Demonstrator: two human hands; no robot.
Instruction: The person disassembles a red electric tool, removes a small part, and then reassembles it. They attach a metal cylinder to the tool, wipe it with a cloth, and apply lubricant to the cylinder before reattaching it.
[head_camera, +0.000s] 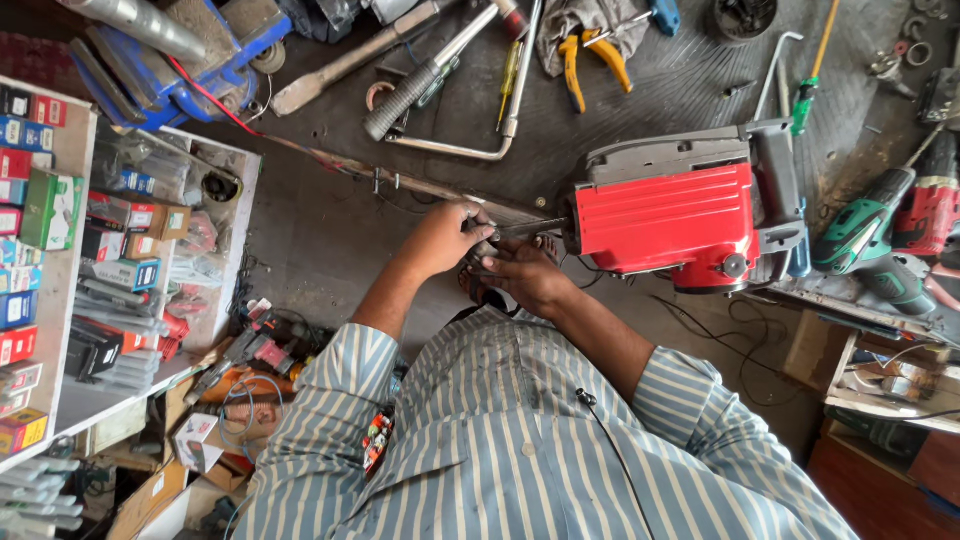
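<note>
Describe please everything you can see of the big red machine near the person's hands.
The red machine is a heavy power tool with a glossy red body, likely plastic, and grey housing on its upper and right sides, where a grey handle sits. A round grey knob shows on its lower edge. It lies on its side on the dark workbench. A metal bit projects from its left end, where both hands, left hand and right hand, grip it.

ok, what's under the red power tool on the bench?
The red power tool lies on the dark workbench, its front at both hands. Thin black cables trail below its lower edge. Anything directly beneath the body is covered.
</note>
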